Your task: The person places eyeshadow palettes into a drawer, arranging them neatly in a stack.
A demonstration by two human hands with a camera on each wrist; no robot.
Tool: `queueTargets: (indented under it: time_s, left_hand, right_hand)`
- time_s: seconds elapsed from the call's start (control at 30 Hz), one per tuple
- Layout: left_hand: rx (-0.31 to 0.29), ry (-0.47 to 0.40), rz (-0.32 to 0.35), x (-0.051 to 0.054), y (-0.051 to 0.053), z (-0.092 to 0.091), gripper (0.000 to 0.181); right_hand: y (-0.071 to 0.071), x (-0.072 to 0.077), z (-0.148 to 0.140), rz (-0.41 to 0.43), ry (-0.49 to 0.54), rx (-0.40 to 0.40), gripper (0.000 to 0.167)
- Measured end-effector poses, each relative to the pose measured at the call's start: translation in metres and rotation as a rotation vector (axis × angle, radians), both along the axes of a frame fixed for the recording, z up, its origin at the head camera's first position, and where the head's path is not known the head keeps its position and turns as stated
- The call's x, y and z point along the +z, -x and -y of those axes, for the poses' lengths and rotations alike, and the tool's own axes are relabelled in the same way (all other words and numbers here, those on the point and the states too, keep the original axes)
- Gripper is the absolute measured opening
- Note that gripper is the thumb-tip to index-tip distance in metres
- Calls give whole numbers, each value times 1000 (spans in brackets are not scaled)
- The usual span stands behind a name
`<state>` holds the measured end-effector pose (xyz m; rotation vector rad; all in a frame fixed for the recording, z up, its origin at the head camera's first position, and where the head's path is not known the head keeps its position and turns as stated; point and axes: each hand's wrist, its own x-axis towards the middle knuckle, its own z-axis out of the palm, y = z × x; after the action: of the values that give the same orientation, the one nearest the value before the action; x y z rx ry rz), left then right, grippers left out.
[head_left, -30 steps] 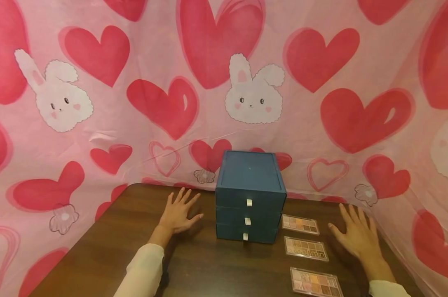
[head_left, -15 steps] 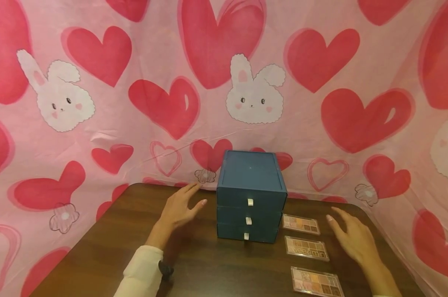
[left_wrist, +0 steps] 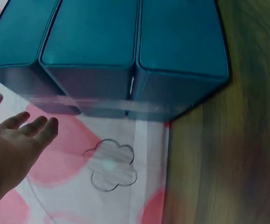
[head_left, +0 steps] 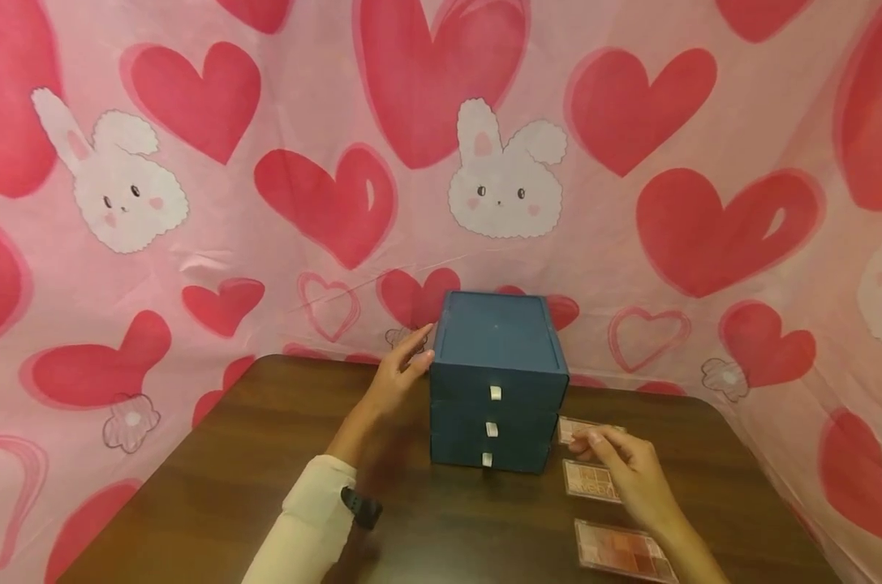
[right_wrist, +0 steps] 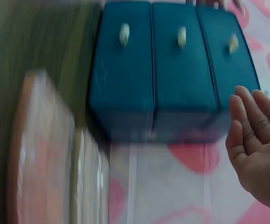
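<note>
A blue box with three stacked drawers (head_left: 499,418) and small pale pull tabs stands on the table. At its upper left side is the left hand (head_left: 397,373), fingers extended; whether they touch the box I cannot tell. In the left wrist view the left hand (left_wrist: 13,149) has its palm beside the box (left_wrist: 93,37). Above the palettes, right of the box, hovers the right hand (head_left: 623,466), empty, fingers loosely bent. The right wrist view shows the right hand (right_wrist: 260,149) with relaxed fingers near the drawer fronts (right_wrist: 181,70).
Three flat clear-lidded palettes lie in a column right of the box: a far one (head_left: 574,427), a middle one (head_left: 587,480) and a near one (head_left: 616,551). A pink cloth (head_left: 324,97) with hearts and rabbits hangs behind the brown table (head_left: 214,478).
The left hand has moved right and up to the box's side. The right hand has moved left from the table's right side to over the palettes. The box and palettes stay in place.
</note>
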<state>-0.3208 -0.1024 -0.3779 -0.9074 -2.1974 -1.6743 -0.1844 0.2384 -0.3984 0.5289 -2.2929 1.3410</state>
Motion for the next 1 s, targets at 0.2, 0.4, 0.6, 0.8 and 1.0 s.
queueTargets:
  time_s: [0.2, 0.4, 0.6, 0.8, 1.0]
  left_hand:
    - [-96, -83, 137, 3, 10, -7, 65]
    - [-165, -126, 171, 0, 16, -11, 71]
    - [-156, -136, 180, -3, 19, -16, 72]
    - [-136, -128, 190, -2, 22, -17, 73]
    - [-119, -167, 182, -4, 24, -18, 72]
  right_hand:
    - [7, -2, 34, 122, 145, 224, 40]
    - [18, -4, 57, 302, 288, 290, 52]
    - [32, -1, 72, 461, 414, 332, 60]
    - [45, 3, 79, 541, 471, 371, 66]
    - [52, 4, 89, 618, 529, 399, 68]
